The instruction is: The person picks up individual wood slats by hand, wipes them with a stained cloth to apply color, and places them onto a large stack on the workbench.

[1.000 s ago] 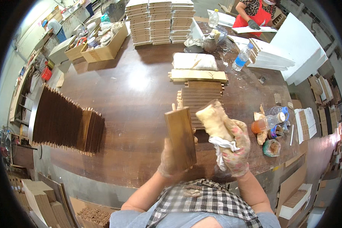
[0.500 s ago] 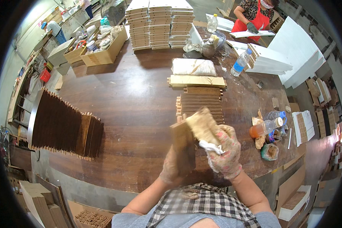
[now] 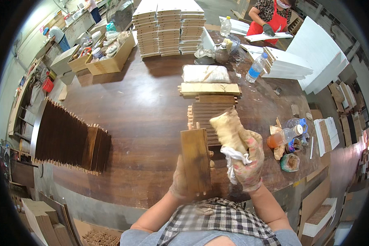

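Observation:
My left hand, in a patterned glove, grips a brown wooden board with dowel pegs along its ends and side, held up before me. In my gloved right hand is a yellowish sanding pad together with a crumpled white cloth. The pad is apart from the board, to its right. Beyond my hands lies a row of dark pegged boards. A larger fanned stack of dark boards stands on edge at the left of the table.
Bottles and a small jar stand at the right edge of the brown table. White board stacks, a carton of supplies and a water bottle are farther back. Across the table a co-worker in a red apron handles a white strip.
The sanding pad has come away from the board toward the right. The board now faces me more squarely, and more of the white cloth shows. The view has shifted slightly.

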{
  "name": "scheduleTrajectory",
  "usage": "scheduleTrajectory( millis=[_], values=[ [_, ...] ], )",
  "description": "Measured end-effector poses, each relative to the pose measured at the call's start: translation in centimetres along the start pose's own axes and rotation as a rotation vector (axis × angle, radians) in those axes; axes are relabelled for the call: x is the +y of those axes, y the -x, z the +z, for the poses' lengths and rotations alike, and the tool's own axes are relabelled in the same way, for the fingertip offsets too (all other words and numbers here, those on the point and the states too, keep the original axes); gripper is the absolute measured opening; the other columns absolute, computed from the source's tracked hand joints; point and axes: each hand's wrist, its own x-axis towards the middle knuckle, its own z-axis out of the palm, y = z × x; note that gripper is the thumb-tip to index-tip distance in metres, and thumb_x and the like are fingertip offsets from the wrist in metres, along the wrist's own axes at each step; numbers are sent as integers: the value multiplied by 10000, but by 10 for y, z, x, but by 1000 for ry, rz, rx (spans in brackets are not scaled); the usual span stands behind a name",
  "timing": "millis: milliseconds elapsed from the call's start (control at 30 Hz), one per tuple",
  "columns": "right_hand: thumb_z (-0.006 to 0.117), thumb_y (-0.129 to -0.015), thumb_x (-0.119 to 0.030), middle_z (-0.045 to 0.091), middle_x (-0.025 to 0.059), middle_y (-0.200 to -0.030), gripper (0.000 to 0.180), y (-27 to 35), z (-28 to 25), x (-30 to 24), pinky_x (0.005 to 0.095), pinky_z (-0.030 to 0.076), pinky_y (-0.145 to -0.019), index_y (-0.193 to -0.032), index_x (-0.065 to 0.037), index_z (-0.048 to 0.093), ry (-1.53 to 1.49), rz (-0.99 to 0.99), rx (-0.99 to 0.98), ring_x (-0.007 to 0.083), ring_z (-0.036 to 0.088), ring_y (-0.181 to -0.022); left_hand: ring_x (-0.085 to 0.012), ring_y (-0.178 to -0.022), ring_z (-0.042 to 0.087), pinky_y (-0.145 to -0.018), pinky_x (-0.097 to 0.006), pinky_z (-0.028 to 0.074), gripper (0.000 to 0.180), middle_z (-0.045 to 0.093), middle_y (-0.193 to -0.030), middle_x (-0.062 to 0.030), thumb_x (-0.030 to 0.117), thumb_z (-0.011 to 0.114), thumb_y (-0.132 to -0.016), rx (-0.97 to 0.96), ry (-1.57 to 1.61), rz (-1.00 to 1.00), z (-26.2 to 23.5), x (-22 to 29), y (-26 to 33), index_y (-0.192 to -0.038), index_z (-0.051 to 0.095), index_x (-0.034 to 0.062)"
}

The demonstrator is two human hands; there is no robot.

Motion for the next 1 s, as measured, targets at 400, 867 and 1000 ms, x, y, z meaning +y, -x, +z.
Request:
scheduleTrajectory(
  millis=[400, 867, 1000],
  values=[
    [679, -761, -41, 561, 155, -1188, 515, -46, 54, 61, 430, 550, -847, -1262, -62, 562, -13, -184, 41, 306, 589, -1083, -271, -1167, 571, -968, -387, 511, 653, 541, -1330, -150, 521, 445, -1007, 91, -78, -281, -2, -5, 6, -1463, 379, 58],
    [716, -813, -303, 536, 160, -1239, 598, 43, -7, 58, 388, 457, -969, -1297, 10, 558, -367, 243, -32, 286, 548, -1137, -393, -1201, 540, -975, -524, 505, 684, 469, -1444, -116, 615, 304, -1005, 9, 170, 56, -15, 16, 0, -1468, 396, 121],
    [710, -798, -250, 548, 168, -1210, 563, 40, -19, 51, 378, 487, -931, -1293, -15, 582, -353, 173, -139, 295, 583, -1086, -317, -1190, 556, -937, -461, 524, 730, 508, -1395, -105, 643, 303, -993, 75, 57, 146, 9, 7, -1, -1482, 367, 105]
  ],
)
